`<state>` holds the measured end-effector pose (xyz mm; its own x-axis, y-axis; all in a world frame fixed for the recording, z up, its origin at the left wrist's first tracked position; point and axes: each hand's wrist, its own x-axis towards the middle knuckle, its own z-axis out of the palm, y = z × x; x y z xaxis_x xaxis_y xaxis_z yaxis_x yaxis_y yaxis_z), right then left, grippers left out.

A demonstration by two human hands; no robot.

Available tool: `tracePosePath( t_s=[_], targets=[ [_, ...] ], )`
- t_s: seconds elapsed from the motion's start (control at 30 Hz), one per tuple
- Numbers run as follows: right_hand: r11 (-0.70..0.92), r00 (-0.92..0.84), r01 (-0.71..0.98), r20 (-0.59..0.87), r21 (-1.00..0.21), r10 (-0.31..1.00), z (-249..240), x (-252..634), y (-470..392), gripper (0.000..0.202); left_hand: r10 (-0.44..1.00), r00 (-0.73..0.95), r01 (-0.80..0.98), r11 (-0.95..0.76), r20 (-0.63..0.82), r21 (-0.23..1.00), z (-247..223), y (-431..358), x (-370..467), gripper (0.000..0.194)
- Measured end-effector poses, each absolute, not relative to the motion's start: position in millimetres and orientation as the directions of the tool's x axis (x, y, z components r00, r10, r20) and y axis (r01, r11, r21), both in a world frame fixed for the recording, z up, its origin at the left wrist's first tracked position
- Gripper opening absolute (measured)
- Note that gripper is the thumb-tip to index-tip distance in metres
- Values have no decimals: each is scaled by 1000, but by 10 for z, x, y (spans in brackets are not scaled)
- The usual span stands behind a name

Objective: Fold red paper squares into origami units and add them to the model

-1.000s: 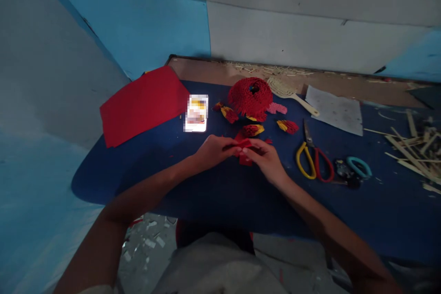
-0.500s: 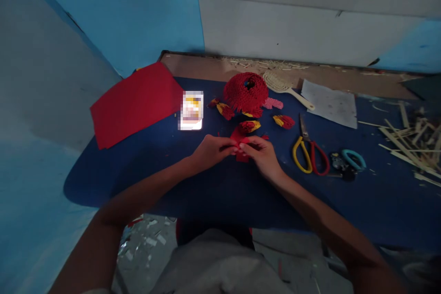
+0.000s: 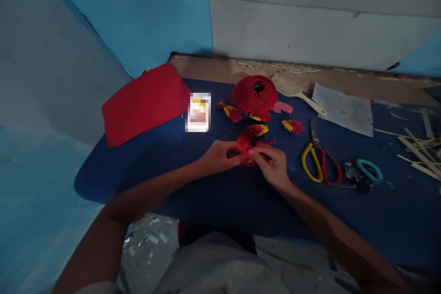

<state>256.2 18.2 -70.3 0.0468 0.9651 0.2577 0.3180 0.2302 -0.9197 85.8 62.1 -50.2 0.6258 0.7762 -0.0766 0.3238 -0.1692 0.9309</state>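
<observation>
Over the blue table, my left hand point(image 3: 222, 158) pinches a small piece of red paper point(image 3: 245, 155) with thumb and forefinger. My right hand point(image 3: 274, 165) is closed on the same piece from the other side, thumb on top. Part of the paper is hidden by the fingers. More red paper point(image 3: 244, 140) lies just beyond the fingertips. A red-and-yellow folded-paper bundle point(image 3: 257, 130) is right behind my hands, with another bundle point(image 3: 292, 126) to the right and one point(image 3: 232, 113) to the left. Farther back stands a round red folded-paper piece point(image 3: 254, 96) with a hole on top.
Red sheets point(image 3: 146, 105) lie at left beside a bright, pixelated rectangle point(image 3: 198, 115). To the right are scissors point(image 3: 314, 134) with yellow and red handles, a teal-handled tool point(image 3: 369, 170), a cream hairbrush point(image 3: 287, 86), a whitish sheet point(image 3: 344, 108) and pale strips point(image 3: 422, 149).
The view has shifted, so the tabletop things appear farther right. Both hands have come slightly nearer to me, and their fingertips have moved a little apart on the red paper.
</observation>
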Motion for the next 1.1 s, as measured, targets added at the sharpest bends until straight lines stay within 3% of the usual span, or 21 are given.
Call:
tracePosePath(
  t_s=[0.17,0.3,0.37,0.47,0.57,0.67,0.73,0.93,1.1],
  targets=[
    [308,105,413,381,-857,919,-705,2517,120,8,716,695,317,-231,-59,920,-462,578,877,19],
    [174,185,213,214,-962,959,-699,2472,160,8,718,696,348,-333,-3,876,-425,589,887,16],
    [98,187,59,108,-993,976,-700,2457,181,16,716,697,330,-275,-37,903,-432,595,893,15],
    [102,153,-27,96,-994,983,-719,2458,177,29,663,727,238,-2,-176,971,-462,615,893,15],
    [272,107,161,291,-949,951,-741,2498,145,23,707,661,161,193,-251,968,-474,653,889,16],
    [486,-47,463,527,-741,848,-740,2561,131,24,807,508,90,300,-303,950,-461,687,890,14],
    [551,-129,564,593,-616,795,-730,2599,135,22,781,491,63,411,-386,910,-452,693,893,14],
    [575,-189,598,599,-559,778,-711,2663,142,16,686,577,28,526,-443,850,-449,683,876,14],
    [612,-361,566,502,-552,786,-666,2664,144,13,705,612,75,399,-358,914,-437,726,828,20]
  ],
)
